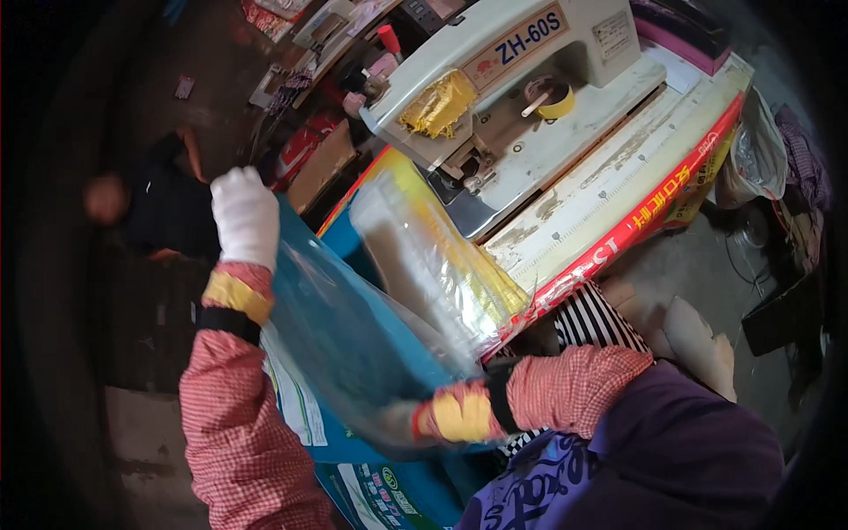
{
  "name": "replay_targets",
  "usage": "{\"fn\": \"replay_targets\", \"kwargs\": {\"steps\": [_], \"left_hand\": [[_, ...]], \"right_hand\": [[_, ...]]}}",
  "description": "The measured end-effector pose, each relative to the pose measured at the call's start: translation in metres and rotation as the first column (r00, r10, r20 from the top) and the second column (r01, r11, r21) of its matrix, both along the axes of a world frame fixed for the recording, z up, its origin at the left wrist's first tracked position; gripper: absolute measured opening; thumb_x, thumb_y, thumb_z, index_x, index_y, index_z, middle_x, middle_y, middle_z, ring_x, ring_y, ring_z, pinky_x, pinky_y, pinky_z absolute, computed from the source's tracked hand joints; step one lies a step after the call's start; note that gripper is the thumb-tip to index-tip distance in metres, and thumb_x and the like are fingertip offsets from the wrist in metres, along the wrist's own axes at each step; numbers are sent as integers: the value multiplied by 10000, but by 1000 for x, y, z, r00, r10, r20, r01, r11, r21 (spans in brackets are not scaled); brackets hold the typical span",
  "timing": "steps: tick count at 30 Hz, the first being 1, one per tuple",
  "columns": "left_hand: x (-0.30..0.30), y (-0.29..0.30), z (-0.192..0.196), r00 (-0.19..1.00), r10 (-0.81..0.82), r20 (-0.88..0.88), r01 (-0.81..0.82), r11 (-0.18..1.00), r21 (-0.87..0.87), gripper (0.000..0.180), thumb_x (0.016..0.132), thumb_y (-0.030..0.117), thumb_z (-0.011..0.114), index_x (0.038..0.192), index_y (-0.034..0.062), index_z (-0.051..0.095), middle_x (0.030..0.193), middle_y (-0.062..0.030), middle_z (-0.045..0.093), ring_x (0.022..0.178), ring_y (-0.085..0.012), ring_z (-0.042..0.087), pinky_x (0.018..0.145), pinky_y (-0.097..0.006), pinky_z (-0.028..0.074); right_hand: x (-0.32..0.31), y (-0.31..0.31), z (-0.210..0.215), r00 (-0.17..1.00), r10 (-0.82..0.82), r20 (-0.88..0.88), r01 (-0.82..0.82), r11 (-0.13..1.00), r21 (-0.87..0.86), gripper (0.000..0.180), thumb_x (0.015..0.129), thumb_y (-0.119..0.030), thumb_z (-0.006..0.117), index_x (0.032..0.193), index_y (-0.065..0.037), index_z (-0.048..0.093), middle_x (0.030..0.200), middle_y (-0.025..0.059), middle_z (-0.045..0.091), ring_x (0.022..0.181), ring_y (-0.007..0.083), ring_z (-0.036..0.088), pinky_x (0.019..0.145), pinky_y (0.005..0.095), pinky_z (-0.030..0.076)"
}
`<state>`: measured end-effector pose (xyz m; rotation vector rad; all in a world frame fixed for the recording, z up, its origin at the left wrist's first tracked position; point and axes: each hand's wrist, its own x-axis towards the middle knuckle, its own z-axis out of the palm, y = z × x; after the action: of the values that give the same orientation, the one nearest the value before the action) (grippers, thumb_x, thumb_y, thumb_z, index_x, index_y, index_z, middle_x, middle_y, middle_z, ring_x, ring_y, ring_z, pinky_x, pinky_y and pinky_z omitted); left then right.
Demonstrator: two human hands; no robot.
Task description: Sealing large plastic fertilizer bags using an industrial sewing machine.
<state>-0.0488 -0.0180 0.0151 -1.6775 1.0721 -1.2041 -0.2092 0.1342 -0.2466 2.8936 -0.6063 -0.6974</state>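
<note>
My left hand (245, 216), in a white glove, is raised at the left and closed in a fist at the upper edge of a blue woven plastic bag (331, 305). The bag hangs from it toward my lap, with clear film over part of its face. My right hand (399, 422) is low in the middle, against the bag's lower part; motion smears its fingers. Right beside the bag, a stack of clear and yellow plastic sacks (442, 265) drapes over the sewing table's edge. More blue printed bags (380, 495) lie below my hands.
A white industrial sewing machine (503, 53) stands on the worn table (583, 221), with a yellow tape roll (555, 97) on its bed. A person in dark clothes (172, 194) is at the left. A white plastic sack (755, 150) hangs at the table's right end.
</note>
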Motion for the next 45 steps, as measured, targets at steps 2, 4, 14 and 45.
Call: {"fn": "replay_targets", "kwargs": {"steps": [2,4,14,45], "left_hand": [[-2,-25,21,989,-102,105,104,995,-10,121,769,147,543,811,79,635,813,-90,591,722,-251,600,640,-396,488],[0,-38,10,986,66,-150,-92,980,-175,166,833,117,479,933,60,599,870,-120,604,754,-316,637,634,-417,518],[-13,-51,-14,935,190,-299,-196,981,12,174,866,148,450,956,131,598,860,-122,635,751,-275,666,592,-395,535],[44,-65,-214,852,-319,-414,243,943,-227,136,790,149,495,895,88,557,717,-70,587,564,-251,617,451,-384,484]], "right_hand": [[-38,-10,-19,986,-46,-160,58,996,74,169,756,-207,563,917,-168,594,680,0,558,552,159,542,529,313,422],[-77,-28,-38,941,-82,-328,133,982,135,122,770,-198,554,879,-192,609,693,-25,549,572,132,532,562,297,419],[-105,-227,28,210,-628,749,-237,711,662,463,764,-261,656,1169,-91,510,976,133,585,885,329,578,735,421,471],[-131,-228,50,803,-511,307,-189,271,944,325,855,-242,543,1140,-85,538,984,148,622,910,303,604,773,368,478]]}}
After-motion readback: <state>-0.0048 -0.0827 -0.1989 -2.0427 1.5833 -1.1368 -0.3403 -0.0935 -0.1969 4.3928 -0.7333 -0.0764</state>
